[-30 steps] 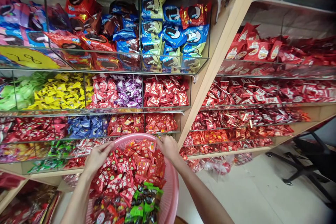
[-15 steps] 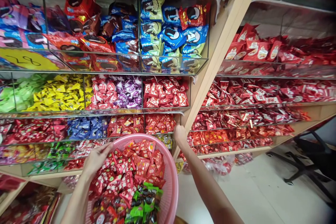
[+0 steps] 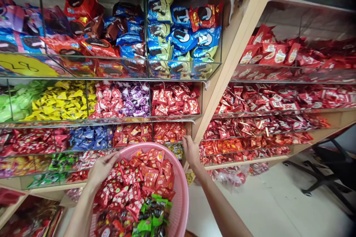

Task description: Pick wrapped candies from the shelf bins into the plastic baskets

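My left hand (image 3: 102, 170) is closed over the left rim of a round pink plastic basket (image 3: 182, 192). Inside it lie red candy packets (image 3: 155, 166), darker red ones with white lettering (image 3: 125, 185), and green and black wrapped candies (image 3: 154, 213). To the basket's upper right, my right hand (image 3: 191, 152) is in front of the wooden upright, its fingers curled together near the right end of a low shelf. Its fingertips are close to the bin of red-orange candies (image 3: 169, 132); whether they grip the shelf edge or something small is hidden.
Glass-fronted shelves hold yellow candies (image 3: 63, 100), blue candies (image 3: 90, 136) and large cookie packs (image 3: 182, 39). A wooden upright (image 3: 222, 89) separates them from more red-packet shelves on the right. Beyond the pale floor (image 3: 267, 203) stands a black wheeled chair (image 3: 328, 166).
My right hand has dropped slightly along the upright, its fingertips now turned toward the shelf end. My left hand keeps its grip on the basket, and the view has shifted a little.
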`<state>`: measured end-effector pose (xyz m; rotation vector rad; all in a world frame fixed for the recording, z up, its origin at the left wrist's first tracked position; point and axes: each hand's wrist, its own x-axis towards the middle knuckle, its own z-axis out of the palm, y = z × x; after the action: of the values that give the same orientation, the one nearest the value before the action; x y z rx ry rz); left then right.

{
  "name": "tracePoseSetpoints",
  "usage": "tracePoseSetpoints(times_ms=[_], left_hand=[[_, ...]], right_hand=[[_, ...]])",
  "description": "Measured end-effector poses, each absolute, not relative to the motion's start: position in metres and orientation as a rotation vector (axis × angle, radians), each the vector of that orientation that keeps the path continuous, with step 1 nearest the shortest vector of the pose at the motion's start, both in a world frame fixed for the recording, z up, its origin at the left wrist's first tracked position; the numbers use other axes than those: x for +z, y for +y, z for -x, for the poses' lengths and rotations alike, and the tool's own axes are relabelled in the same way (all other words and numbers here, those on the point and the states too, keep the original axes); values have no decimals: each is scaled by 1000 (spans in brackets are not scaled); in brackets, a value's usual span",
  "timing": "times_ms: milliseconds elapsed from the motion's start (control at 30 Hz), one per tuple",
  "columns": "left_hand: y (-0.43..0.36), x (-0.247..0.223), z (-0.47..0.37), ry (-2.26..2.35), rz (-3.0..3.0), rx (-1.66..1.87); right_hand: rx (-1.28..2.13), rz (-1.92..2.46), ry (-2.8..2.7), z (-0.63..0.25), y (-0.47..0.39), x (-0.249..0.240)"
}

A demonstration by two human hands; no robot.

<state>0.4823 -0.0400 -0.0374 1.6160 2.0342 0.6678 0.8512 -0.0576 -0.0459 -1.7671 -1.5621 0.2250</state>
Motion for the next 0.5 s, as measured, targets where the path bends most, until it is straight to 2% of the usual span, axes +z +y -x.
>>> tracePoseSetpoints(times_ms=[167,500], left_hand=[[-35,-42,-484,1986,-1670,676],[-37,-43,-486,1954,-1723,737]], right_hand=[[101,1347,-1515,-830,-90,-47],[126,1218,-1387,-817,-117,-45]])
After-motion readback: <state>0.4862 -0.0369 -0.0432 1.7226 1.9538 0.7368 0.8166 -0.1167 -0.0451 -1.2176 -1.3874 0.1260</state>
